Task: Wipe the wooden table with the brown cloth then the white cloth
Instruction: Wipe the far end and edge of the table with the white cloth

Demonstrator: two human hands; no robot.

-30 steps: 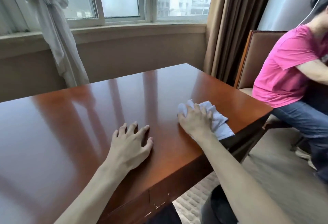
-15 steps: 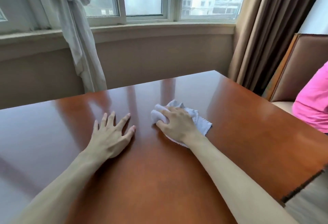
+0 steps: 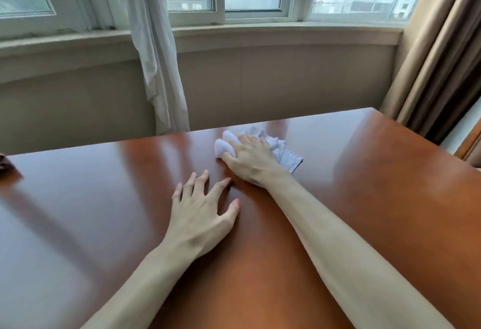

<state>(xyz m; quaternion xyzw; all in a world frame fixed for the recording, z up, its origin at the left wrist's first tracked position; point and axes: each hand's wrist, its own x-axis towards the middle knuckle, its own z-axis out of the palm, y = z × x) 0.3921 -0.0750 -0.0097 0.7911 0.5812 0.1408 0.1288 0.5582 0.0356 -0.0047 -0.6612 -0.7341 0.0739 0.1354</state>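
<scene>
White cloth [image 3: 279, 150] is bunched under your right hand [image 3: 251, 160], which presses it on the glossy wooden worktop [image 3: 377, 185] near the far edge, with your fingers curled over the folds and one corner trailing out to the right. Your left hand [image 3: 201, 214] lies flat on the wood just beside it, fingers spread and grasping nothing; it seems to steady you while you reach. To do this step well, I think you should keep the palm weight on the cloth, flatten the bunch so more fabric touches the surface, and draw long overlapping strokes from the far edge back toward you, so no strip is missed. Move the left hand away before the cloth comes there, because it covers wood that also needs wiping. At the left border a small dark thing [image 3: 5, 166] rests on the worktop; I cannot tell what it is. Behind hang a knotted white curtain [image 3: 156, 68] and a brown curtain [image 3: 440, 55], both apart from the worktop.
</scene>
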